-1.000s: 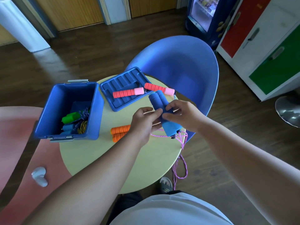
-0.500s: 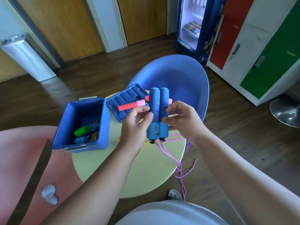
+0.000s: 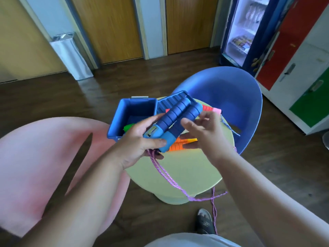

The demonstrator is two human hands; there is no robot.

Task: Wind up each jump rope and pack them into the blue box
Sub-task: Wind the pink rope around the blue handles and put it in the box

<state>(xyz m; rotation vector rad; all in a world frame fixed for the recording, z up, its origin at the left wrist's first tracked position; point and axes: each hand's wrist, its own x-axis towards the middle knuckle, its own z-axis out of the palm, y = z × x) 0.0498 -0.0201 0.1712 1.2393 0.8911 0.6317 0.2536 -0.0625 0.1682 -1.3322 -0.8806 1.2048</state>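
My left hand (image 3: 140, 139) grips the lower ends of two blue jump-rope handles (image 3: 179, 114), held side by side and tilted up to the right over the table. Their purple rope (image 3: 167, 175) hangs from the handles across the table edge to the floor. My right hand (image 3: 204, 129) is beside the handles with fingers spread, its thumb close to them. The blue box (image 3: 131, 106) stands behind my left hand with a green handle (image 3: 129, 127) inside. Orange handles (image 3: 178, 144) lie under my hands, and red-and-pink handles (image 3: 211, 109) peek out behind the blue ones.
The round pale-yellow table (image 3: 178, 168) carries the box and its blue lid (image 3: 165, 104). A blue chair (image 3: 222, 93) stands behind it and a pink chair (image 3: 35, 157) at the left. My shoe (image 3: 204, 221) is on the wooden floor below the hanging rope.
The blue handles went from upright to leaning away to the right. My left hand slid down to their lower ends, and my right hand loosened and spread its fingers.
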